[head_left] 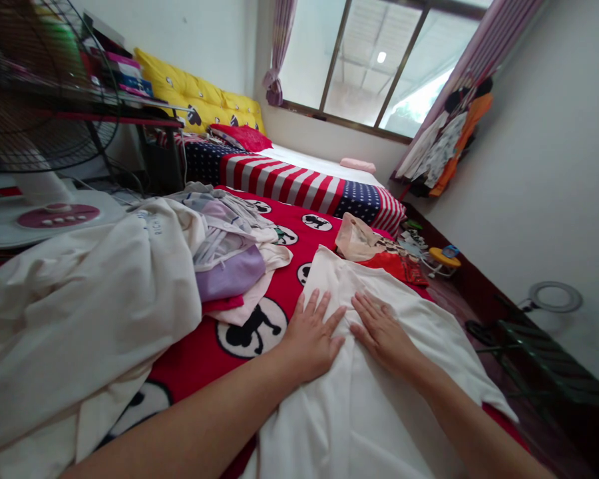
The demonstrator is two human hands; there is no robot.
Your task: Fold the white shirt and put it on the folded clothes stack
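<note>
A white garment (379, 399) lies spread flat on a red blanket (199, 352) printed with black-and-white cartoon circles. My left hand (312, 336) rests palm down on the garment's left part, fingers spread. Close beside it, my right hand (382, 329) also presses flat on the cloth, fingers apart. Neither hand holds anything. The two hands nearly touch at the fingertips.
A heap of crumpled clothes (219, 246) and a large cream cloth (80, 313) lie to the left. A fan (34, 100) stands at far left. Beyond are a stars-and-stripes bedcover (299, 179), yellow headboard (199, 96), plastic bag (357, 239), window (379, 60), hanging clothes (449, 140).
</note>
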